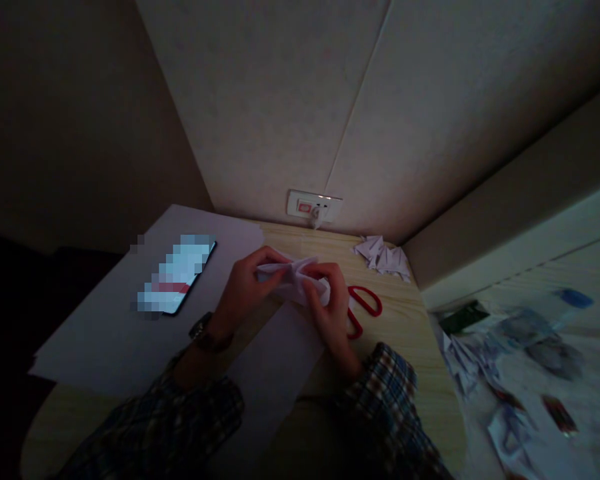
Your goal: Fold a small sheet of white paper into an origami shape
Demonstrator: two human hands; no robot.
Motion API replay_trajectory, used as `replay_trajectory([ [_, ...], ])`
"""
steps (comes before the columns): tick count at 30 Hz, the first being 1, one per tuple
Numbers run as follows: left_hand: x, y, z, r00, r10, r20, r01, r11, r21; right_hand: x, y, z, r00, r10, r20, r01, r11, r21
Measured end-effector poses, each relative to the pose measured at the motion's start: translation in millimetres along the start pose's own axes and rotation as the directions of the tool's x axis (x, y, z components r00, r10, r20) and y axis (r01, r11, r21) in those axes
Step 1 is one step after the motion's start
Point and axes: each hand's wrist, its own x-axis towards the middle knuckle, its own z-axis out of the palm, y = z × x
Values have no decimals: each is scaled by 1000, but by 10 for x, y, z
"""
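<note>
Between my two hands is a folded white paper (296,272), held up a little above the table, with several creased flaps that stand out. My left hand (247,283) pinches its left side between thumb and fingers. On the other side, my right hand (327,293) grips the paper with the thumb in front. Below it lies a flat strip of white paper (275,363). Scissors with red handles (367,301) rest just right of my right hand; their blades are hidden.
A lit phone (180,277) lies on a stack of white sheets (100,340) at the left. Folded paper pieces (383,257) sit at the table's back right corner. A wall socket (314,207) with a plug is behind. Beyond the table's right edge are crumpled papers (467,360) and plastic packaging (525,330).
</note>
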Motion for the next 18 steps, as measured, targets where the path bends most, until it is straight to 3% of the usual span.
replay_trajectory([
  [6,20,-7,-7,997,-9,83,22,987,-158,-1,6,-7,997,-71,-35,69,996,-48],
  [13,5,-20,25,991,16,130,2,990,-141,-9,35,-23,997,-77,-16,74,990,-120],
  [18,-14,-3,1,977,75,198,-70,997,-33,-12,51,-39,996,-89,14,90,983,-161],
])
